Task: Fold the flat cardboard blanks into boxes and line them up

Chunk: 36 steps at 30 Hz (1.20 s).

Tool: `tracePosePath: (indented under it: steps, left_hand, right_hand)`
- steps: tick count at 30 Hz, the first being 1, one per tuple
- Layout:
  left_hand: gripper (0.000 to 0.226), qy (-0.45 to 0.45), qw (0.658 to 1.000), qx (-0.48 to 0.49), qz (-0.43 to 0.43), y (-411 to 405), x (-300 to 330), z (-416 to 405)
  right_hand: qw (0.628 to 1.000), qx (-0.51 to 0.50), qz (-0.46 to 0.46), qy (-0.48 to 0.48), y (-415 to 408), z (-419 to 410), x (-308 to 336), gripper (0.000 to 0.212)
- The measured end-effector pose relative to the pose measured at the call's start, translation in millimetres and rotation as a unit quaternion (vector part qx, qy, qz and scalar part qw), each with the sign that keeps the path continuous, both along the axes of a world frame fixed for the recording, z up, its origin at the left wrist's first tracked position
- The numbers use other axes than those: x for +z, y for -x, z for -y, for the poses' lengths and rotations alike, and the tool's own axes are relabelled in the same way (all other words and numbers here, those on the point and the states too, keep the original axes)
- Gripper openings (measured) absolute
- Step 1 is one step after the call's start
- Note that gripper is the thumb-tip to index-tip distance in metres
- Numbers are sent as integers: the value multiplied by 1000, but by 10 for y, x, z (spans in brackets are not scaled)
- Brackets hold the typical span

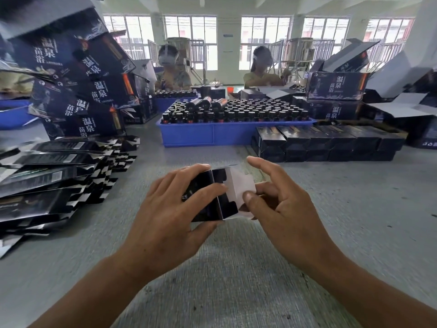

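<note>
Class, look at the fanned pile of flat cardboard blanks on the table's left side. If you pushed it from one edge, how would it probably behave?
The pile of flat blanks would probably slide apart rather than move together: the sheets already lie fanned and offset. Their surfaces look glossy, so they are likely slippery against each other. Each looks thin, so a single one should feel light and bend easily.

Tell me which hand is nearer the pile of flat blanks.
Left. The left hand, gripping the half-folded box, is on the side toward the pile of flat blanks; the right hand is beyond it.
</note>
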<state>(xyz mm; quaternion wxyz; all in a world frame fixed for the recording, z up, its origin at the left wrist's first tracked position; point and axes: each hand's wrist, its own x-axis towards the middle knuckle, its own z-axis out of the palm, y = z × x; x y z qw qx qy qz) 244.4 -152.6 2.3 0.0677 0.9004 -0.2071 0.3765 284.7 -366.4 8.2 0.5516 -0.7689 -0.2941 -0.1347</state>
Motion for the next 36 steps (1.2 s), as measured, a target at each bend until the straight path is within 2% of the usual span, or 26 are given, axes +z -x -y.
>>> tracePosePath:
  steps: [4,12,19,20,23,24,26,31,36]
  left_hand:
    - [55,-10,1000,-1,3,2,-5,-1]
    - [53,-29,1000,3,9,11,10,19]
    - [64,-23,1000,9,-12,14,-1,13]
    - [62,-18,1000,8,-14,12,1,6]
    - [55,-5,1000,7,-17,10,2,-31]
    - [55,-4,1000,10,-19,9,1,-42]
    - [56,-3,1000,14,-19,10,6,-40]
    - [56,-22,1000,9,-14,20,34,24]
    - [54,-62,998,14,2,27,46,50]
  right_hand:
    - [999,-13,27,34,19,-3,8,60]
    - [994,-29,72,73,21,-1,-2,37]
    - [990,-20,82,116,22,-8,21,34]
    - [990,-12,72,123,28,-7,25,36]
    - [984,16,47,168,39,2,36,68]
    - [982,25,48,183,39,0,39,72]
    - [981,22,60,183,39,-6,36,67]
    - [989,-32,86,114,47,-13,28,37]
    - [986,-51,107,115,52,-21,19,28]
